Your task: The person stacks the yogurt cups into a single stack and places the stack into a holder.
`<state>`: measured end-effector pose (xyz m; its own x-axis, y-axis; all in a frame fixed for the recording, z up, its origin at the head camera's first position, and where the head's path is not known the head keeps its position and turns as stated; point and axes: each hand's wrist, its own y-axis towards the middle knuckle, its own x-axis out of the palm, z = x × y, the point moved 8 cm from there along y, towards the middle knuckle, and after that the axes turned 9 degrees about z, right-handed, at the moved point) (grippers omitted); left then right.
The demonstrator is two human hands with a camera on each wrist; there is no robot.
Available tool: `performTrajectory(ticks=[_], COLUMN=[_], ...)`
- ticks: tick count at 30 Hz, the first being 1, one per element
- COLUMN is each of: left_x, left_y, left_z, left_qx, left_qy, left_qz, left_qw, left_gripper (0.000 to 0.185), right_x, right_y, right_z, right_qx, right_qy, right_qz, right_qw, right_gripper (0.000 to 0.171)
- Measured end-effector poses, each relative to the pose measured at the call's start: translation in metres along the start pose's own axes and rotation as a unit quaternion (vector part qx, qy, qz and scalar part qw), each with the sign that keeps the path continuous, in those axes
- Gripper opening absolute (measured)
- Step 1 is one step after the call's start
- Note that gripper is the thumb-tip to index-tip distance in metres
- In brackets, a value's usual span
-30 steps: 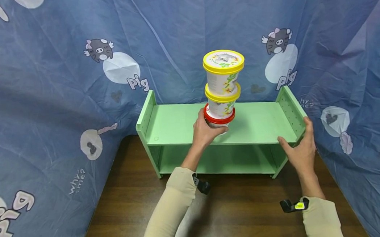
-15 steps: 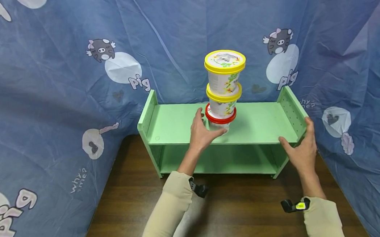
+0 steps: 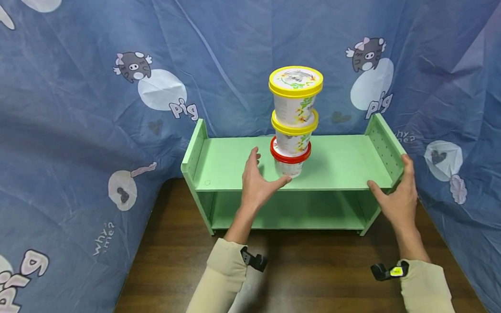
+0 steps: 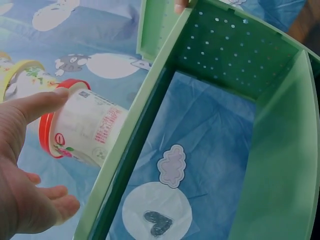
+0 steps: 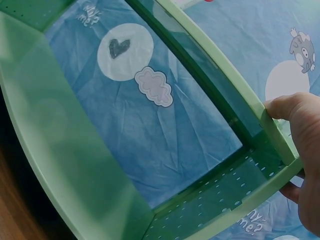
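We see the left hand (image 3: pixel 256 185) with fingers spread and relaxed, holding nothing, just beside the red-lidded tub (image 3: pixel 291 159); in the left wrist view its forefinger tip meets the tub's rim. The right hand (image 3: pixel 397 200) grips the right front corner of the green shelf (image 3: pixel 346 165). The tub stands mid-shelf near the front edge, bearing two yellow-lidded tubs (image 3: pixel 295 96). The shelf rests on the wooden surface (image 3: pixel 318 277), against a blue cloth (image 3: pixel 58 115).

Blue cartoon-pig cloth (image 3: pixel 80 114) drapes the walls behind a dark, seemingly wooden table (image 3: pixel 318 277).
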<state>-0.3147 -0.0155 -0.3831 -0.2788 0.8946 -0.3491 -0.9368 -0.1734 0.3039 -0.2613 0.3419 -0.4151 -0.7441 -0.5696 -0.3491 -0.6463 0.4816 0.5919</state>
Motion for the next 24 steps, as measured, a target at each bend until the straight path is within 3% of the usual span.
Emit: performTrajectory(ticks=[24], left_x=[-0.034], left_y=[-0.03], left_z=[-0.008], left_qx=[0.049], left_qy=[-0.027], left_qz=[0.019], left_qw=[0.9983], left_gripper=[0.109], right_x=[-0.001], right_y=[-0.001], right_z=[-0.003], right_qx=[0.004], right_qy=[-0.004], right_qz=[0.0], right_qw=[1.0], right_gripper=[0.095])
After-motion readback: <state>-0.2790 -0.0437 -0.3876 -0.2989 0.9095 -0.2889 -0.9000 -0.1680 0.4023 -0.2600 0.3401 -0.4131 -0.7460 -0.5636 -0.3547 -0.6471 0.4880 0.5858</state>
